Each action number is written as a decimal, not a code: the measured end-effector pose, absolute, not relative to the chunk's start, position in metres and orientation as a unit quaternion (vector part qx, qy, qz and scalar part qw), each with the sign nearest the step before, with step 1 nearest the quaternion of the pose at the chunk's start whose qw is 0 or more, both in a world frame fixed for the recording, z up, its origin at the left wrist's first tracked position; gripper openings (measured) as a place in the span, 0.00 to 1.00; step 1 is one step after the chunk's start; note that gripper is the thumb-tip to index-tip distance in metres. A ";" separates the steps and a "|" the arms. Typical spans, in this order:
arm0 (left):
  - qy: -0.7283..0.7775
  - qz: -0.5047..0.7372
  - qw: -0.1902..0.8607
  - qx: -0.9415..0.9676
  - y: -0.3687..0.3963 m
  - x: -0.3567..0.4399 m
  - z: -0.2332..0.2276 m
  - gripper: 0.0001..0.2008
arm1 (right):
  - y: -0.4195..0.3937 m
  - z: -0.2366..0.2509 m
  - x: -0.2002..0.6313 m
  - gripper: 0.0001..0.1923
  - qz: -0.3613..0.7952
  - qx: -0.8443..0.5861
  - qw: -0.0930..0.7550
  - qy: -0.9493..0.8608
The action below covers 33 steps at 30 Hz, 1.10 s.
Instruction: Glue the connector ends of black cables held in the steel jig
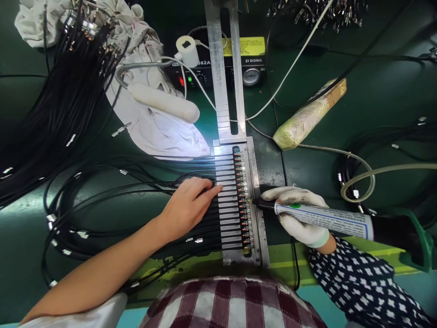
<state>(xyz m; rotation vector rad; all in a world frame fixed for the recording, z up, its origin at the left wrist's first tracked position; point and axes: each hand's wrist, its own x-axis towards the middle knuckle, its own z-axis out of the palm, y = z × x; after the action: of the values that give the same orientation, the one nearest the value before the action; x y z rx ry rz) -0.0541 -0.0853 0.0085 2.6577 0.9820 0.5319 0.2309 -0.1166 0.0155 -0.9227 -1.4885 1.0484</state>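
Note:
My right hand, in a white glove, grips a glue dispensing syringe with a printed label, black ends and a green cap. The syringe's dark tip points left at the connectors lined up in a metal fixture. Black cables run from the left into the fixture's slots, each ending in a small connector with exposed wires. Bare, my left hand lies over the cables with its index finger stretched onto the slots. No held object shows in it; the fingertips beneath are partly hidden.
A dispenser box with a gauge stands behind the fixture's long metal arm. A white lamp lights the area over a crumpled cloth. Bundled cables lie left; a wrapped block and a hose lie right.

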 end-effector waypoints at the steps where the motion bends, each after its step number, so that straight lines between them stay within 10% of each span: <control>1: 0.340 0.184 0.131 0.913 -0.085 -0.054 0.008 0.16 | -0.117 0.016 0.231 0.13 0.437 -0.388 0.519 -0.624; 33: 0.378 0.091 0.014 0.921 -0.063 -0.014 0.045 0.12 | -0.108 0.015 0.261 0.14 0.605 -0.340 0.644 -0.322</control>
<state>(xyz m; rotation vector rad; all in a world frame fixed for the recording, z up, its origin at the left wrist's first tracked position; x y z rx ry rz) -0.0136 -0.0626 0.0450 2.8674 1.1774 0.2845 0.2611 -0.1078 0.0148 -0.7745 -0.7326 1.3786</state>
